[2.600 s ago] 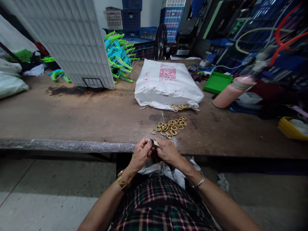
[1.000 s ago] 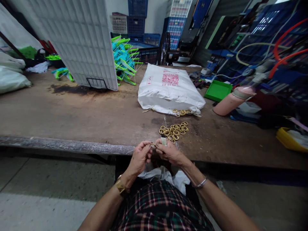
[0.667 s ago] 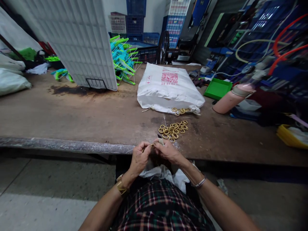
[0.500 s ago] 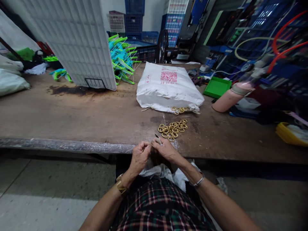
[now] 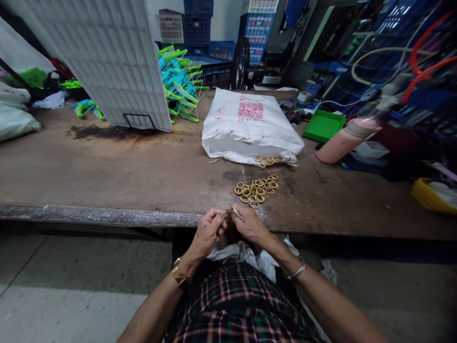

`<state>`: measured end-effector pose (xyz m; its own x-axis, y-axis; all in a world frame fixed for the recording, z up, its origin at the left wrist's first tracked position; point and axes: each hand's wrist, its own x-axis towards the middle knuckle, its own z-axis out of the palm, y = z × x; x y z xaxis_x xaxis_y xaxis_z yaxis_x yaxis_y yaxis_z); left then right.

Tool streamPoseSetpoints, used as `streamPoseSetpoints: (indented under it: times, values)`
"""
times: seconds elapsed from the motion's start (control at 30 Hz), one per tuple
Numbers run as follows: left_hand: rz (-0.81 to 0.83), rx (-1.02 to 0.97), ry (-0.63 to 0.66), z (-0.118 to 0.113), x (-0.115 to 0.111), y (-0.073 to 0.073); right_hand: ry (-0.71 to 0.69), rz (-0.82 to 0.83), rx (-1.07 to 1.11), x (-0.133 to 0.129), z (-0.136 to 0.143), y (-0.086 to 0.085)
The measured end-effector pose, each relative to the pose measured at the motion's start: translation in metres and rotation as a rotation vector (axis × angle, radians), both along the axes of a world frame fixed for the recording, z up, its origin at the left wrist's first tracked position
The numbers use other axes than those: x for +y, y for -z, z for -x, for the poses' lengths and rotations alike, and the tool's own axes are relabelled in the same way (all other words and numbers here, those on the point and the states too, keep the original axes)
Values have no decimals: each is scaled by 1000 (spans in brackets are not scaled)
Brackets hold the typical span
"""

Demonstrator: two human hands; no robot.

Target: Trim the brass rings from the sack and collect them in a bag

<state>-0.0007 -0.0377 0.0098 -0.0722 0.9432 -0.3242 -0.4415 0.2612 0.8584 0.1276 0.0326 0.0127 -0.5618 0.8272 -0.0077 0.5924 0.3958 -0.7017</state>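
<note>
My left hand (image 5: 208, 232) is closed at the table's front edge, pinching a gold-coloured ring (image 5: 225, 212) between thumb and fingertips. Just beside it, my right hand (image 5: 251, 225) is wrapped round a small knife (image 5: 236, 212) with a pale handle, most of it hidden in the fist. Knife tip and ring are close together but look slightly apart. Beyond my hands lies a loose pile of gold-coloured rings (image 5: 257, 189). More rings (image 5: 267, 161) spill from the mouth of a white woven sack (image 5: 246, 128) printed with a red square code.
A white ribbed panel (image 5: 117, 62) stands upright at the left, with green and blue plastic pieces (image 5: 178, 85) behind it. On the right are a green tray (image 5: 324, 126), a pink bottle (image 5: 342, 144) and a yellow container (image 5: 432, 196). White plastic (image 5: 239, 255) lies on my lap.
My hands have moved slightly apart, and the ring now shows at my left fingertips. The knife has turned, so its dark tip no longer points up and away.
</note>
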Motion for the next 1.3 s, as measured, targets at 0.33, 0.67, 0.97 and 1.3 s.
streamPoseSetpoints:
  times: [0.33,0.67,0.97,1.3]
  values:
    - [-37,148,-25,0,0,4,-107,-151,-310,-6,0,4]
    - [-46,144,-17,3,-1,8,-137,-171,-522,-6,2,0]
    - [-35,-218,70,2,-6,-16,55,-278,-567,18,-6,-8]
    - [69,-445,-18,12,-2,-6,147,-379,-708,70,3,-23]
